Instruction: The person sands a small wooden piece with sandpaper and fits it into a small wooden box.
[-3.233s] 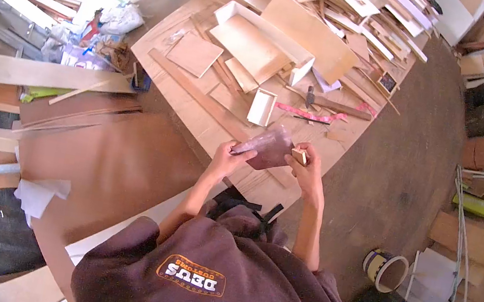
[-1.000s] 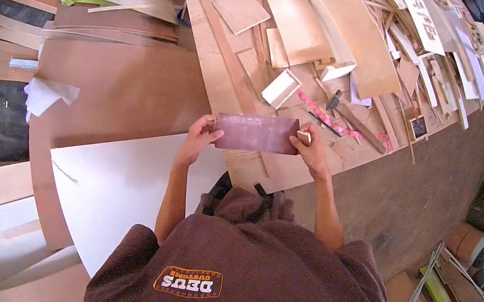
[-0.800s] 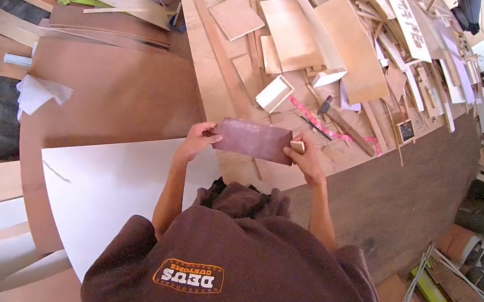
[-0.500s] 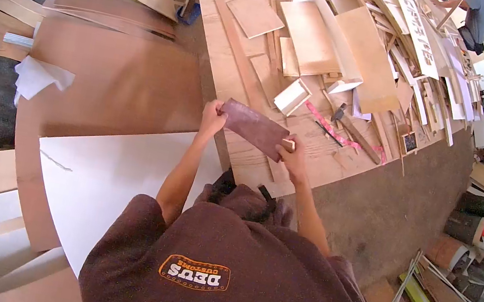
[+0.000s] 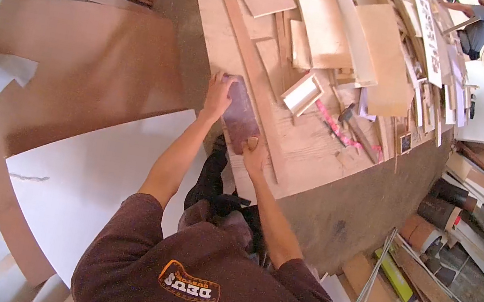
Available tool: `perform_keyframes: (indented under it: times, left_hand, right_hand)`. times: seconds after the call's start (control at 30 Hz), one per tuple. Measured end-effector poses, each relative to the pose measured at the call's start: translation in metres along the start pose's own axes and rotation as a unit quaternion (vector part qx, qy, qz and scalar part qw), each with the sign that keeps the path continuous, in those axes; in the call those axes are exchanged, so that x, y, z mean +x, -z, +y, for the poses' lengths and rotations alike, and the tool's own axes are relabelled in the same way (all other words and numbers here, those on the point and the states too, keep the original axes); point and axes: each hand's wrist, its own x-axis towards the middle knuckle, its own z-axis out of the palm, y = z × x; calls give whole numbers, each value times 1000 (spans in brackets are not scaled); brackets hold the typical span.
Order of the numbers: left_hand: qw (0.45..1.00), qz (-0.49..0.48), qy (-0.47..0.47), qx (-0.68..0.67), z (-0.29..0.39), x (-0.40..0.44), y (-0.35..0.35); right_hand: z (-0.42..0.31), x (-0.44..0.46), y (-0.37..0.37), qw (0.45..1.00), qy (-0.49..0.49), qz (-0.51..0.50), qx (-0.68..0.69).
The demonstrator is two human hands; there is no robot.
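A dark reddish-brown sheet of sandpaper (image 5: pixel 240 115) is stretched between my two hands near the edge of the wooden worktable (image 5: pixel 311 163). My left hand (image 5: pixel 218 96) grips its far end, fingers closed over the edge. At the near end my right hand (image 5: pixel 254 155) pinches the sheet. A small pale wood block (image 5: pixel 252 142) shows at the fingers of that same hand. Whether the sheet touches the tabletop, I cannot tell. A long wood strip (image 5: pixel 249 55) lies on the table just beyond the sheet.
Farther along the table are a small open box (image 5: pixel 302 94), a hammer (image 5: pixel 347 112), pink tape (image 5: pixel 331 120), a large box-like piece (image 5: pixel 325 26) and piled offcuts. A white panel (image 5: pixel 96 170) lies to my left. Another person (image 5: pixel 474 27) works at the far right. Scrap covers the floor at right.
The sandpaper has swung from lying crosswise to pointing toward me. My right hand has come left and nearer my body. The camera view has shifted.
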Motion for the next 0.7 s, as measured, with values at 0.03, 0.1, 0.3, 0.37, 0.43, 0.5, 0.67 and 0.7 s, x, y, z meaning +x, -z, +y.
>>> perform_keyframes:
  times: [0.03, 0.1, 0.3, 0.37, 0.43, 0.5, 0.67, 0.7]
  left_hand:
    - [1000, -10, 3, 0, 2, -6, -1]
    - [990, 82, -27, 111, 6, -15, -3]
    - [993, 83, 33, 73, 24, -54, -22]
    - [992, 78, 51, 81, 31, -69, -33]
    - [989, 51, 96, 105, 40, -76, -40]
    - [985, 62, 117, 109, 47, -75, -49]
    - [971, 99, 163, 142, 52, -73, -68]
    - [971, 88, 162, 151, 51, -74, -69]
  right_hand:
    - [-10, -5, 3, 1000, -10, -4, -1]
    - [-23, -4, 9, 996, -61, -58, -39]
    - [-19, 10, 15, 984, -60, -157, -62]
    - [-21, 7, 15, 983, -70, -157, -70]
    - [-21, 6, 16, 981, -80, -160, -78]
    - [-12, 8, 16, 985, -50, -141, -83]
    - [-5, 24, 30, 976, 72, -158, -130]
    - [-19, 30, 37, 978, 52, -157, -127]
